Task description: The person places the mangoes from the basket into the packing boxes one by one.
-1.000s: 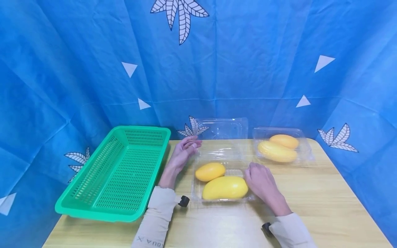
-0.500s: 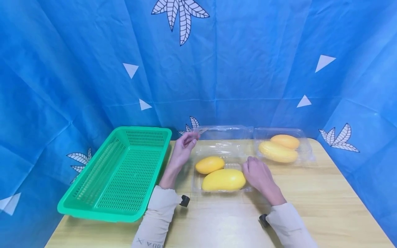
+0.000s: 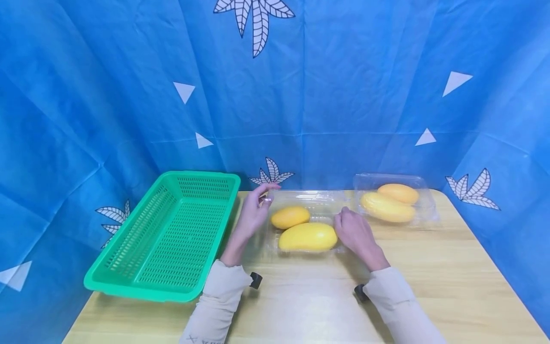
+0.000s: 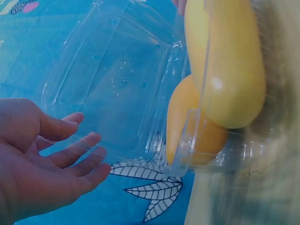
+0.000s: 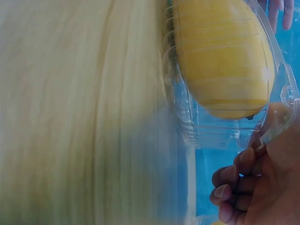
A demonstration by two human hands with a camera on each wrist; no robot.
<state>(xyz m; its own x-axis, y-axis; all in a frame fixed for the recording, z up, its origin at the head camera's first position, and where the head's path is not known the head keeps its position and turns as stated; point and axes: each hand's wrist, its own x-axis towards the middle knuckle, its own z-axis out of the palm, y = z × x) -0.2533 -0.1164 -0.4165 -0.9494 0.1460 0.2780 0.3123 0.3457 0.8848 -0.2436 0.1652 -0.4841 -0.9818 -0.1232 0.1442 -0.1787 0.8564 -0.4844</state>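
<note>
A clear plastic clamshell container stands mid-table in the head view, its lid (image 3: 311,197) raised at the back. Inside lie a small orange-yellow mango (image 3: 290,217) and a larger yellow mango (image 3: 308,237) in front of it. My left hand (image 3: 253,215) is at the lid's left edge; in the left wrist view its fingers (image 4: 77,152) are loosely extended beside the lid, contact being hard to tell. With thumb and curled fingers, my right hand (image 3: 356,234) pinches the right edge of the container base (image 5: 220,133).
A green perforated plastic basket (image 3: 172,239) stands on the left of the wooden table (image 3: 301,306). At the back right is a second clear container (image 3: 423,217) with two yellow mangoes (image 3: 388,208) in it. Blue patterned cloth (image 3: 343,95) hangs behind and at both sides.
The container with its two mangoes has slid back, away from me, and my right hand has gone with it. Its lid stands lower in the head view. My left hand stays beside the lid.
</note>
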